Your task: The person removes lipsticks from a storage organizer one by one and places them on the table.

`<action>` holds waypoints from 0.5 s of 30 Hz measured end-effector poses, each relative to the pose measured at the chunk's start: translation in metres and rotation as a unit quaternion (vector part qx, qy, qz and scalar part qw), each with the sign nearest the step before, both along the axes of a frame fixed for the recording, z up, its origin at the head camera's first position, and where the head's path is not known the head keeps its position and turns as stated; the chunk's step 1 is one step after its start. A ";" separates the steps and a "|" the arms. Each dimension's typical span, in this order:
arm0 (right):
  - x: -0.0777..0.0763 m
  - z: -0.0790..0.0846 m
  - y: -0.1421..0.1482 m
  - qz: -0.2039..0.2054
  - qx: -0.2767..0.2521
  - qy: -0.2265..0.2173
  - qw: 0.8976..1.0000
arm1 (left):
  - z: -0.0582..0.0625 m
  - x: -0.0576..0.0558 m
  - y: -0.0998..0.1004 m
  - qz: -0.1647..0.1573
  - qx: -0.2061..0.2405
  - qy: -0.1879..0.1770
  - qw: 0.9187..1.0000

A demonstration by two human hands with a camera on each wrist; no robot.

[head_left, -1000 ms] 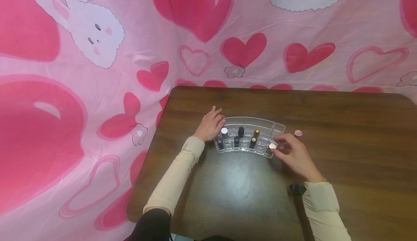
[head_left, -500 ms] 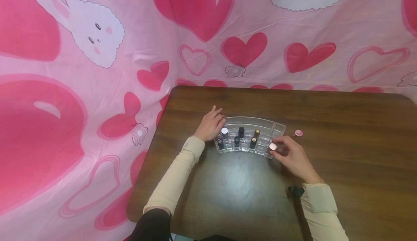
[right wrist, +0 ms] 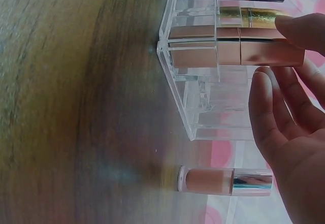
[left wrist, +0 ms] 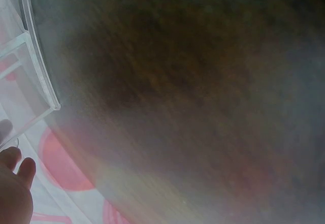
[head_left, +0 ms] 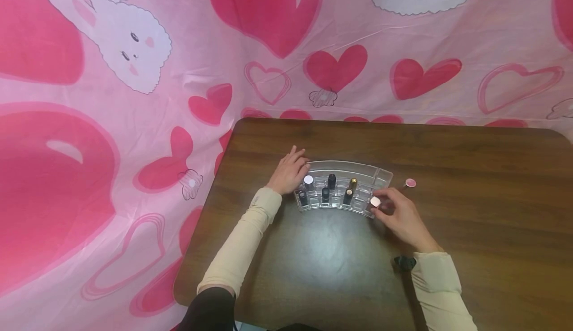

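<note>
A clear curved lipstick organizer (head_left: 342, 162) stands on the table. My right hand (head_left: 405, 219) is at its right end, pinching the cap of a rose-gold lipstick (right wrist: 271, 53) between thumb and fingers. That lipstick's lower part sits inside the organizer's front end slot, upright. At the other end, my left hand (head_left: 286, 173) rests against the organizer's side with fingers extended. Several more lipsticks fill slots: a white-topped one (head_left: 308, 180), a gold one (head_left: 353, 183) and dark ones such as the black lipstick (head_left: 331, 181). In the left wrist view only some fingertips (left wrist: 26, 172) show.
A pink tube with a silver section (right wrist: 208, 181) stands on the table to the right of the organizer. The brown wooden table (head_left: 322, 256) has rounded corners. Behind and left hangs a pink heart-patterned cloth (head_left: 268, 18).
My right hand and forearm have shifted slightly left and down, still at the rose-gold lipstick. The left hand and the organizer look the same.
</note>
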State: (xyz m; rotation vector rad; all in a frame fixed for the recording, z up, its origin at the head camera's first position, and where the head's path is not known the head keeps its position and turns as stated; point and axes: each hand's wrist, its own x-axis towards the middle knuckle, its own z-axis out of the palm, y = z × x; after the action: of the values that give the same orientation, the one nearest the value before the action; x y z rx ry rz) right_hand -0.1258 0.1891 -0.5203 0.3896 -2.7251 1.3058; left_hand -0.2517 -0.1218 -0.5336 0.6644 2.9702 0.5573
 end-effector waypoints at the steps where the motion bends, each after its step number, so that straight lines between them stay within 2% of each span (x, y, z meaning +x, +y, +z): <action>1: 0.000 0.000 0.000 0.001 0.000 -0.003 1.000 | 0.000 0.000 0.000 -0.001 0.000 0.001 1.000; 15: -0.001 -0.003 -0.002 0.006 -0.002 -0.008 1.000 | -0.001 -0.001 0.000 -0.001 0.003 0.000 1.000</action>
State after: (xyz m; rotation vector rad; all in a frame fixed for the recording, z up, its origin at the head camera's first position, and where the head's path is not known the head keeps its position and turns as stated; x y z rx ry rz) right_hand -0.1270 0.1875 -0.5233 0.3965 -2.7380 1.3220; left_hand -0.2529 -0.1217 -0.5343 0.6692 2.9694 0.5650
